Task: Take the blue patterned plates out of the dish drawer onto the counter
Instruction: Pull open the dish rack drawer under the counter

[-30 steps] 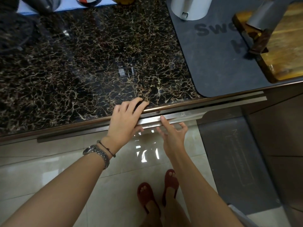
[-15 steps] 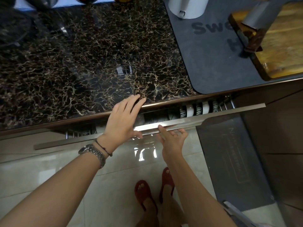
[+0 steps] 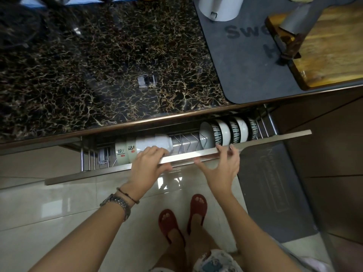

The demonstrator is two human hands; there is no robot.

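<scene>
The dish drawer (image 3: 255, 142) stands partly pulled out under the dark marble counter (image 3: 98, 75). On its wire rack, at the right, several blue-and-white patterned dishes (image 3: 227, 131) stand on edge. Pale bowls with red and black characters (image 3: 125, 153) stand at the left of the rack. My left hand (image 3: 148, 163) is curled over the drawer's metal front edge, fingers gripping it. Just right of it, my right hand (image 3: 222, 167) touches the same edge with its fingertips, fingers spread and nothing held. Most of the drawer's inside is hidden under the counter.
A grey mat (image 3: 245, 59) lies on the counter's right part, with a white container (image 3: 218, 6) on it and a wooden cutting board (image 3: 330, 52) bearing a cleaver (image 3: 292, 34). A dark floor mat (image 3: 275, 189) lies at the right. My feet in red sandals (image 3: 182, 216) stand on pale tiles.
The drawer has slid out from shut to partly out, uncovering the dishes. My left hand dropped from the counter edge onto the drawer's front edge; both hands moved toward me.
</scene>
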